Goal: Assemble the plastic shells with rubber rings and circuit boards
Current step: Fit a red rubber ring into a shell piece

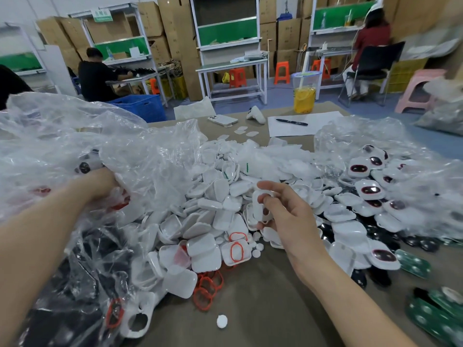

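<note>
The right grip (280, 209) pinched a white shell (259, 205) above the pile on the worktop (250, 296). The left grip (105, 181) reached into the plastic bag (75, 136), fingers hidden, hold unclear. A red ring (206, 286) would best be pressed evenly round the shell's rim.

Shell pile (218, 189), centre; right hand (288, 216) pinches one shell (260, 209). Bag (62, 136), 9 o'clock: left hand (100, 181) inside, fingers hidden. Rings (206, 289), 6 o'clock. Boards (413, 264), 4 o'clock.

White shells (205, 256), red rubber rings (206, 288) — green, white-dotted circuit boards (413, 264).
</note>
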A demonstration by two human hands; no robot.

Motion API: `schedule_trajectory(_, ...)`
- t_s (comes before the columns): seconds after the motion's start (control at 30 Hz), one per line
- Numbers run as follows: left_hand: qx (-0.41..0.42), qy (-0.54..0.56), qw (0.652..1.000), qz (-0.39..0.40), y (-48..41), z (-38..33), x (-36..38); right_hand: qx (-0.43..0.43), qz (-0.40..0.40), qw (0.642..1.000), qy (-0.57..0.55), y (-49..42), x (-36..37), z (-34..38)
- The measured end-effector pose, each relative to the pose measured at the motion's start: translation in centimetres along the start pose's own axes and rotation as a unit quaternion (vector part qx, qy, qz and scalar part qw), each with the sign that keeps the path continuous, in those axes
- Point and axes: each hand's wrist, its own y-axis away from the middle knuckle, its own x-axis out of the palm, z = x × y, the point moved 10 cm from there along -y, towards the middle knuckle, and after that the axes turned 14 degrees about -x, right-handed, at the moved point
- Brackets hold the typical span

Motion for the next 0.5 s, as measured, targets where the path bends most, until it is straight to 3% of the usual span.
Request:
schedule_trajectory(0.07,0.004,-0.040,0.999,0.024,-0.3,0.2,0.4,-0.001,0.004,1.000,0.003,0.1,0.1,-0.1)
schedule_trajectory(0.3,0.052,-0.049,0.997,-0.035,0.2,-0.7,-0.5,0.000,0.029,0.999,0.036,0.3,0.2,-0.2)
schedule_trajectory(0.4,0.046,-0.059,0.996,-0.046,1.1,-0.8,-0.6,-0.049,0.083,0.984,0.150,0.6,0.6,0.8)
schedule_trajectory(0.5,0.051,-0.075,0.993,-0.077,1.4,-0.7,-0.9,-0.128,0.168,0.934,0.288,1.6,2.1,2.1)
